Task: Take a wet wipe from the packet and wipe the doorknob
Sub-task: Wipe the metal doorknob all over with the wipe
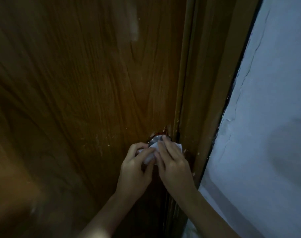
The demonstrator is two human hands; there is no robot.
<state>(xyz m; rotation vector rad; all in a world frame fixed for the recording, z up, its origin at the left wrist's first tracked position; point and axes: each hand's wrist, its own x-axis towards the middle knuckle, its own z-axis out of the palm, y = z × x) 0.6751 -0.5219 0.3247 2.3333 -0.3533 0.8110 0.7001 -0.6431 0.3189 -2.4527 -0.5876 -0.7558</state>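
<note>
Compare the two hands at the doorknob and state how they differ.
The left hand curls in from the left, its fingers bent around the white wet wipe; the right hand lies flatter, its fingers stretched over the wipe. The right hand's fingertips reach up near the bare metal of the doorknob; the left hand's stop lower. Both press the wipe onto the doorknob.

Both bare forearms come in from the bottom edge, converging upward. Left hand (135, 166): back facing camera, fingers curled, thumb and index pinched on the white crumpled wet wipe (150, 156). Right hand (173, 162): palm down, fingers extended forward and pressed flat over the wipe. Thumbs touching or nearly so at centre. Wrists roughly straight.
</note>
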